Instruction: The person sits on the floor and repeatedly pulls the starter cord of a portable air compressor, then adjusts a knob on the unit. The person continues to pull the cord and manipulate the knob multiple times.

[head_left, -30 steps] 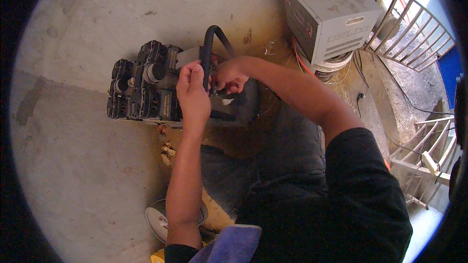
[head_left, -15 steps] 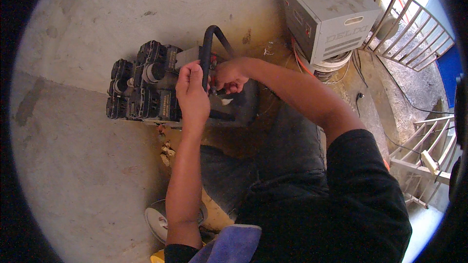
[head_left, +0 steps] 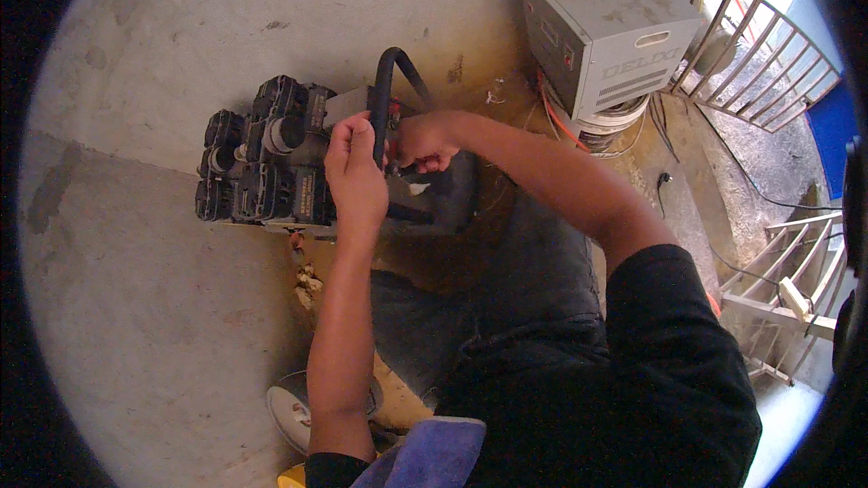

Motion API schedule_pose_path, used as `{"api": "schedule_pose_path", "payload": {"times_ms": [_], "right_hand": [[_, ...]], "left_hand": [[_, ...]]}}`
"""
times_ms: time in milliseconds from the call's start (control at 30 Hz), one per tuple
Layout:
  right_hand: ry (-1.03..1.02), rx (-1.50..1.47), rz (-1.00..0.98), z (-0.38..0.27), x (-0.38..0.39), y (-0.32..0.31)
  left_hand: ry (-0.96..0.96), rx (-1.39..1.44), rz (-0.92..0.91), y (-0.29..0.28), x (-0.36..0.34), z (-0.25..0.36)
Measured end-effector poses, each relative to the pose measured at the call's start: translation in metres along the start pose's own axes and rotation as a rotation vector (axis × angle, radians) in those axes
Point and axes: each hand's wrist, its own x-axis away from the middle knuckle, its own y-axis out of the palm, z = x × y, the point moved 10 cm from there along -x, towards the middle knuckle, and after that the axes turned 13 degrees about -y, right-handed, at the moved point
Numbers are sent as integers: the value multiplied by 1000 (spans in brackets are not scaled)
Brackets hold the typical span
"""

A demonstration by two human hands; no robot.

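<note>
A compressor with ribbed black motor heads (head_left: 271, 149) stands at the foot of the wall. Its bent black tube handle (head_left: 386, 90) rises in the middle. My left hand (head_left: 357, 167) is closed right against the left side of this handle, thumb and index finger pointing up. What its fingers hold is hidden. On the other side of the handle my right hand (head_left: 429, 140) has its fingers curled in close to small metal fittings and a bit of red on the compressor. A small part between those fingers is too hidden to name. The compressor's dark tank (head_left: 452, 185) shows below.
A grey metal box (head_left: 624, 45) sits on a white bucket (head_left: 601, 131) at the upper right, with orange and black cables around it. Metal railings (head_left: 768, 45) stand at the far right. A pale container (head_left: 289, 411) and a purple cloth (head_left: 429, 452) are near my left arm.
Both hands keep nearly the same place at the compressor, with only a slight shift of the right fingers. The whole view has moved a little.
</note>
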Motion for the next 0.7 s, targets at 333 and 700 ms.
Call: {"api": "schedule_pose_path", "payload": {"times_ms": [333, 700], "right_hand": [[-173, 353, 190, -38, 33, -1], [-127, -52, -127, 1, 16, 20]], "left_hand": [[-3, 20, -5, -1, -1, -3], [-20, 33, 25, -2, 2, -1]]}}
